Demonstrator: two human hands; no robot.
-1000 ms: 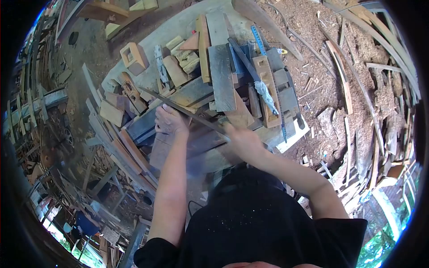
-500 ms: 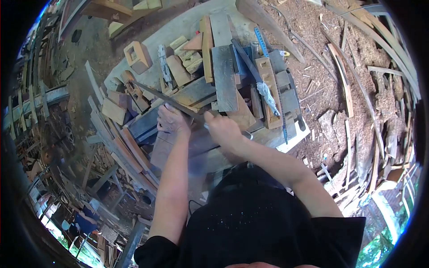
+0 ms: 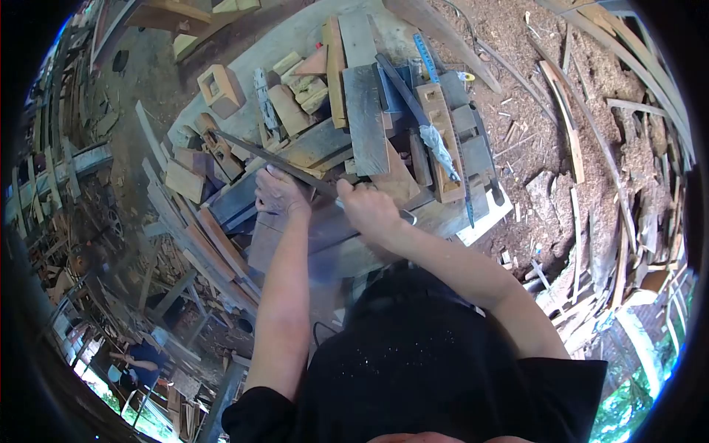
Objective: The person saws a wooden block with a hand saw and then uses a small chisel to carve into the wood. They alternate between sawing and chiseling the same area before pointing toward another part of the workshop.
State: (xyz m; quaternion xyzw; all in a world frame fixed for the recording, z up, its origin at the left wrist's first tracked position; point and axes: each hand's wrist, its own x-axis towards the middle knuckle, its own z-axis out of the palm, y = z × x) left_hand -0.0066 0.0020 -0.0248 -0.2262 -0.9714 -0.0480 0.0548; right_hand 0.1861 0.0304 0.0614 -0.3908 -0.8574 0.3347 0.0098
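My right hand (image 3: 367, 212) is wrapped round the handle of what looks like a handsaw. A pale, shiny end of the handle (image 3: 408, 217) pokes out beside my wrist. The saw's long dark blade (image 3: 284, 164) slants up and left over the workbench, narrowing to its tip beside a wooden hand plane (image 3: 220, 151). Just below the blade, my left hand (image 3: 281, 192) has its fingers curled over a wooden piece on the bench. The hand and blade partly hide that piece. Flat boards (image 3: 295, 240) lie nearest my body.
Wood offcuts (image 3: 289, 111), a dark board (image 3: 367, 122), a long wooden plane body (image 3: 441, 144) and a blue tape measure (image 3: 426, 57) crowd the bench. A hollow wooden block (image 3: 219, 90) stands far left. Wood strips and shavings (image 3: 517, 140) cover the ground at right.
The view has shifted slightly. My right hand and the saw have drawn back a little toward my body relative to the bench. My left hand stays by the blade.
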